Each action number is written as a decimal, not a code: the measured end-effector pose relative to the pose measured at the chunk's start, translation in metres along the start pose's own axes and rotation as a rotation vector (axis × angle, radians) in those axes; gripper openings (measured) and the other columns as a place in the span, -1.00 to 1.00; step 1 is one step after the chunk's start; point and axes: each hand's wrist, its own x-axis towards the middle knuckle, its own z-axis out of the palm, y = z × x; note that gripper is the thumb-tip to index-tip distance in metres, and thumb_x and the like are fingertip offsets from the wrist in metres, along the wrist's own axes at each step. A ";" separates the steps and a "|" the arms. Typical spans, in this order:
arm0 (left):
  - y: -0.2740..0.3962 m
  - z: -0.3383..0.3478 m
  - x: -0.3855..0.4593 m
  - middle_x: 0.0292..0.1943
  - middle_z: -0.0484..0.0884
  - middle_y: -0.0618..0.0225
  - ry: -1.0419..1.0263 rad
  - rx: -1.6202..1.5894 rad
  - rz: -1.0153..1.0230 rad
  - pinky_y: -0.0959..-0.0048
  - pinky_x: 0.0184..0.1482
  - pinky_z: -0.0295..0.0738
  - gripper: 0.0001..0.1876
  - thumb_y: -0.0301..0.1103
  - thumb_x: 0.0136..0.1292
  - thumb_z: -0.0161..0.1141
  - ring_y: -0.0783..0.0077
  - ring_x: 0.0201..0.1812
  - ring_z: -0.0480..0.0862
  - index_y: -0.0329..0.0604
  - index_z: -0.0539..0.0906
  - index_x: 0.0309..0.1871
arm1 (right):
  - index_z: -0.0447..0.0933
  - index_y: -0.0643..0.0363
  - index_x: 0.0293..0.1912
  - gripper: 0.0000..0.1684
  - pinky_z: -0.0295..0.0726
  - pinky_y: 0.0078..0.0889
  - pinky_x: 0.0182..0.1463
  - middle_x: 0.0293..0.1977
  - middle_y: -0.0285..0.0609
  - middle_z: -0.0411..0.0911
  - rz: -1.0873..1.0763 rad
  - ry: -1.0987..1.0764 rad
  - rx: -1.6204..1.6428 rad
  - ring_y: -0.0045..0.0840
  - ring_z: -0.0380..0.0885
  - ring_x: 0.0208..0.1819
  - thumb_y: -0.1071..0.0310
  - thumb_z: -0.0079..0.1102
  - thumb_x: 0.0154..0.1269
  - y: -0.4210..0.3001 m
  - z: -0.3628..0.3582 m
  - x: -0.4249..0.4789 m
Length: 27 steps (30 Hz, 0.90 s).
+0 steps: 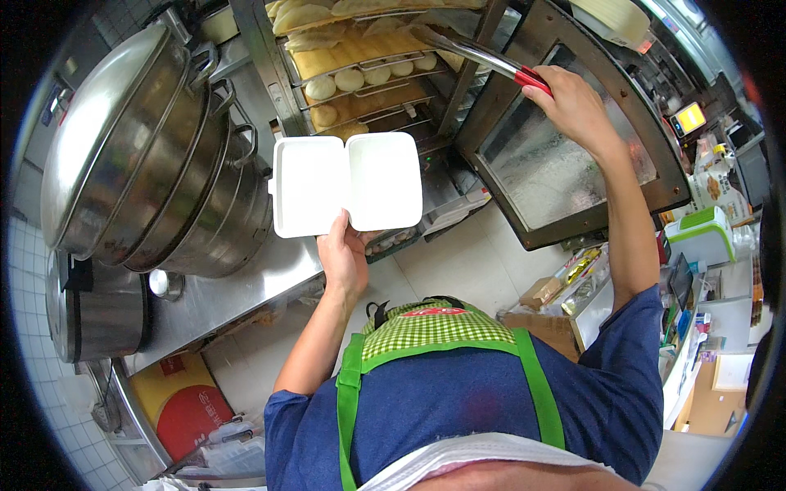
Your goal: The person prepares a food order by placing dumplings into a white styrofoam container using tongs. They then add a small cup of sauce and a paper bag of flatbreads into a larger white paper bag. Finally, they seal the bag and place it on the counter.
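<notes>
My left hand (344,258) holds an opened white foam clamshell box (384,181) from below, the thumb near its fold; nothing lies in it. My right hand (568,104) grips the red handle of metal tongs (485,59), whose far ends reach into a warming cabinet at an upper shelf. Round white buns (349,80) stand on a middle shelf, with flatter pale dough pieces (304,18) on the shelves above. Whether the tongs' tips touch any food cannot be told.
The cabinet's glass door (552,153) stands open at the right. A large stacked metal steamer (153,153) sits on the steel counter (227,301) at the left. A cardboard box (540,325) and packaged goods lie at the right, near a green-and-white container (700,236).
</notes>
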 end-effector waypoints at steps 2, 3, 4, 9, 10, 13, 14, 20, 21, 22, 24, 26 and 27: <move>0.002 0.002 0.001 0.11 0.62 0.15 -0.009 -0.002 -0.003 0.19 -0.02 0.65 -0.62 -0.25 0.54 -0.08 0.26 0.05 0.68 -0.34 0.44 0.25 | 0.55 0.27 -0.15 -0.58 0.52 0.04 -0.05 -0.23 0.13 0.61 0.011 -0.009 0.008 0.04 0.59 -0.11 0.03 0.13 0.41 0.002 0.001 0.004; 0.003 0.005 0.000 0.12 0.62 0.15 -0.007 -0.007 0.002 0.19 -0.02 0.64 -0.62 -0.26 0.54 -0.09 0.26 0.05 0.68 -0.34 0.44 0.25 | 0.55 0.27 -0.15 -0.58 0.52 0.04 -0.05 -0.22 0.13 0.62 0.015 -0.013 0.009 0.03 0.59 -0.11 0.04 0.13 0.41 0.004 0.004 0.005; 0.004 0.007 0.000 0.12 0.62 0.15 -0.006 -0.013 0.006 0.20 -0.02 0.64 -0.61 -0.26 0.55 -0.10 0.26 0.05 0.68 -0.34 0.43 0.26 | 0.56 0.27 -0.14 -0.58 0.52 0.03 -0.05 -0.22 0.12 0.62 0.019 -0.017 0.010 0.02 0.60 -0.11 0.04 0.14 0.40 0.004 0.005 0.006; 0.011 0.012 0.005 0.10 0.63 0.16 -0.016 -0.007 0.013 0.28 -0.16 0.59 -0.62 -0.25 0.55 -0.09 0.29 0.02 0.68 -0.31 0.42 0.27 | 0.59 0.26 -0.03 -0.55 0.54 -0.04 -0.04 -0.18 0.09 0.63 0.005 -0.001 0.038 0.00 0.60 -0.09 0.03 0.16 0.40 0.007 -0.001 0.002; 0.014 0.015 0.004 0.09 0.64 0.16 -0.006 -0.015 0.027 0.30 -0.19 0.57 -0.62 -0.25 0.55 -0.09 0.30 0.01 0.68 -0.31 0.43 0.27 | 0.59 0.25 0.00 -0.54 0.54 -0.05 -0.03 -0.18 0.08 0.64 0.013 -0.002 0.049 -0.01 0.61 -0.09 0.04 0.16 0.39 0.006 -0.004 -0.002; 0.022 0.012 0.002 0.07 0.65 0.17 0.001 -0.017 0.036 0.33 -0.24 0.53 -0.62 -0.26 0.55 -0.10 0.31 -0.02 0.68 -0.30 0.43 0.26 | 0.59 0.26 0.03 -0.57 0.54 -0.14 -0.05 -0.20 0.07 0.64 -0.104 0.019 0.159 -0.03 0.60 -0.13 0.10 0.21 0.37 -0.003 -0.018 -0.014; 0.020 0.006 0.005 0.06 0.65 0.17 -0.027 -0.007 0.042 0.34 -0.23 0.54 -0.62 -0.26 0.55 -0.12 0.32 -0.02 0.68 -0.31 0.43 0.26 | 0.58 0.27 0.02 -0.59 0.54 -0.16 -0.06 -0.21 0.06 0.63 -0.109 -0.005 0.223 -0.04 0.59 -0.15 0.14 0.23 0.36 -0.010 -0.023 -0.020; 0.028 -0.005 0.011 0.09 0.63 0.10 0.023 0.019 0.058 0.26 -0.14 0.61 -0.60 -0.27 0.54 -0.12 0.27 0.01 0.68 -0.38 0.42 0.25 | 0.55 0.27 0.00 -0.63 0.51 -0.22 -0.19 -0.30 0.02 0.53 -0.222 -0.222 0.329 -0.08 0.55 -0.28 0.26 0.30 0.28 -0.060 -0.043 -0.052; 0.027 -0.006 0.014 0.09 0.63 0.09 0.014 0.028 0.072 0.23 -0.10 0.64 -0.60 -0.27 0.54 -0.12 0.25 0.03 0.68 -0.39 0.42 0.25 | 0.54 0.25 0.00 -0.63 0.51 -0.20 -0.20 -0.30 0.01 0.53 -0.257 -0.229 0.306 -0.08 0.55 -0.28 0.25 0.30 0.28 -0.065 -0.044 -0.055; 0.028 -0.007 0.014 0.12 0.62 0.06 0.016 0.010 0.093 0.13 0.04 0.68 -0.60 -0.29 0.52 -0.10 0.18 0.13 0.66 -0.40 0.41 0.26 | 0.54 0.24 0.00 -0.63 0.51 -0.19 -0.22 -0.30 0.00 0.53 -0.292 -0.236 0.283 -0.09 0.55 -0.28 0.25 0.30 0.28 -0.070 -0.045 -0.057; 0.027 -0.014 0.015 0.15 0.60 0.06 0.010 0.025 0.100 0.08 0.09 0.68 -0.59 -0.30 0.51 -0.08 0.15 0.16 0.65 -0.41 0.39 0.28 | 0.52 0.20 -0.01 -0.65 0.52 -0.13 -0.27 -0.28 -0.05 0.53 -0.354 -0.288 0.202 -0.09 0.56 -0.27 0.24 0.29 0.28 -0.075 -0.043 -0.060; 0.027 -0.020 0.015 0.18 0.58 0.05 0.002 0.024 0.094 0.04 0.12 0.67 -0.57 -0.30 0.50 -0.08 0.13 0.19 0.63 -0.41 0.37 0.30 | 0.52 0.19 -0.02 -0.65 0.53 -0.12 -0.26 -0.28 -0.06 0.52 -0.380 -0.320 0.168 -0.09 0.57 -0.27 0.24 0.28 0.28 -0.079 -0.037 -0.061; 0.026 -0.022 0.017 0.20 0.57 0.05 -0.004 0.014 0.086 0.03 0.12 0.66 -0.57 -0.31 0.50 -0.07 0.13 0.20 0.63 -0.41 0.36 0.31 | 0.51 0.19 -0.02 -0.66 0.54 -0.11 -0.26 -0.28 -0.06 0.52 -0.389 -0.336 0.148 -0.09 0.57 -0.27 0.24 0.28 0.28 -0.081 -0.035 -0.061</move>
